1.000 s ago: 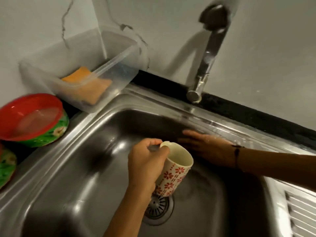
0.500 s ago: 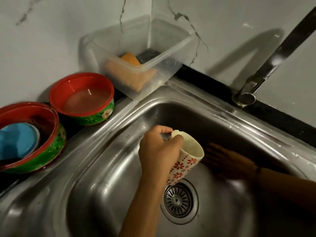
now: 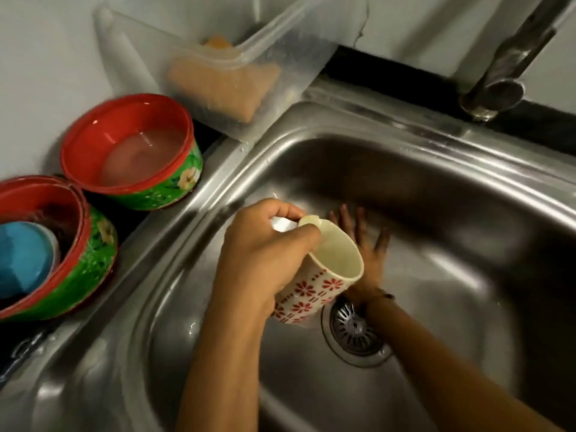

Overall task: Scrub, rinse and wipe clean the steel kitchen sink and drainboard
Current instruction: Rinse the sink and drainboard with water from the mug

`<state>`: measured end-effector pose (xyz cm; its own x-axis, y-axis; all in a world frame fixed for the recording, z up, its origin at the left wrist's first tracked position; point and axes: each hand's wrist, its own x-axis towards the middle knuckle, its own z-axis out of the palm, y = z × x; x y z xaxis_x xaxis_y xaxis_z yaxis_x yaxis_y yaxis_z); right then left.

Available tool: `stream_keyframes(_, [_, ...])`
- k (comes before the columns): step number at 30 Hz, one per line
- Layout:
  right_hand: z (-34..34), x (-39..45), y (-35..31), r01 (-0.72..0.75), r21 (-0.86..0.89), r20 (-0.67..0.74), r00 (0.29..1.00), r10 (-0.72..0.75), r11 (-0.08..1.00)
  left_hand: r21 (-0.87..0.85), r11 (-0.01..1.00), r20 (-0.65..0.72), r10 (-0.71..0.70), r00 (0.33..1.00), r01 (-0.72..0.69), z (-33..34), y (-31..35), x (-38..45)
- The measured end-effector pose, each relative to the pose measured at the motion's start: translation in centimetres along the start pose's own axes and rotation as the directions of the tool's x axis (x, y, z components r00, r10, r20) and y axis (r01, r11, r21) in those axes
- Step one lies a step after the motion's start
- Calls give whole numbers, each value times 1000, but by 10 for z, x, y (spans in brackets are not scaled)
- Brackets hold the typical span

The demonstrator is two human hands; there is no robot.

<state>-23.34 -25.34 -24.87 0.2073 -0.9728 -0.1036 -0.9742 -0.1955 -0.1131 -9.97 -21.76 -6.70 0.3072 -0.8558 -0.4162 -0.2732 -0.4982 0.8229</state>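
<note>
— Where is the mug (image 3: pixel 324 275), and how is it held?

— It is held tilted over the basin of the sink (image 3: pixel 436 188), above the left side of the drain strainer (image 3: pixel 355 332). The left hand (image 3: pixel 265 260) is curled round its handle side, mouth turned towards the far wall of the basin.

— And the right hand (image 3: pixel 367 244)?

— It is laid flat with fingers spread against the basin floor, just beyond the mug; nothing is gripped by it.

— How is the steel likely to handle?

— It is judged stiff and slippery where wet, so flat-palm rubbing is suited to it. The mug is judged hard, fragile and slick; the handle is the surest hold.

— What else is there?

— A sponge (image 3: pixel 224 85) is seen in a clear tub (image 3: pixel 280 51) at the sink's far left corner. Two red-and-green bowls (image 3: pixel 134 151) are set along the left edge, and the tap (image 3: pixel 498 85) is at the far rim. Whether water is being poured cannot be told.
</note>
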Motion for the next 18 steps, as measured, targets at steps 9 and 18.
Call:
stream_keyframes(9, [28,-62,-45,-101,60,-108,988,107,993,172,982,117,64,991,-83,-19,-15,-8])
stream_keyframes(18, [-14,-83,-91,359,171,-8,932,-363,917,510,816,149,228,962,-272,-22,-19,-8])
